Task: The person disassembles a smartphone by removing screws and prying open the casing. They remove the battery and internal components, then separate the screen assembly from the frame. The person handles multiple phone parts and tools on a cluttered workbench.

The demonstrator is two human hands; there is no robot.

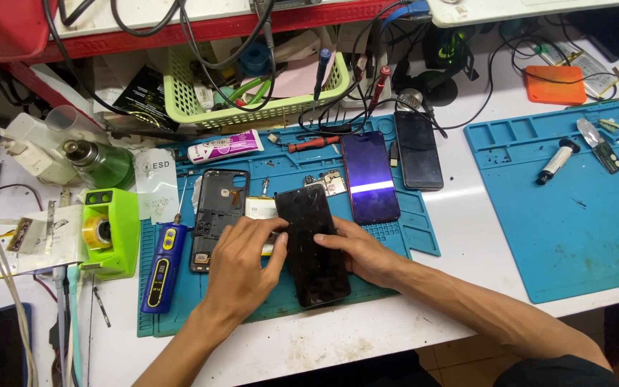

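Bright light is shining from above. A white streak is glaring on the purple phone (370,178) just past the right hand (360,251). Soft shadows are sitting under both hands. Everything is looking sharp.

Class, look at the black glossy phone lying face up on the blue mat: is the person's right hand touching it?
Touching. The head view shows the right hand resting its fingers on the right edge of the black glossy phone, no gap visible.
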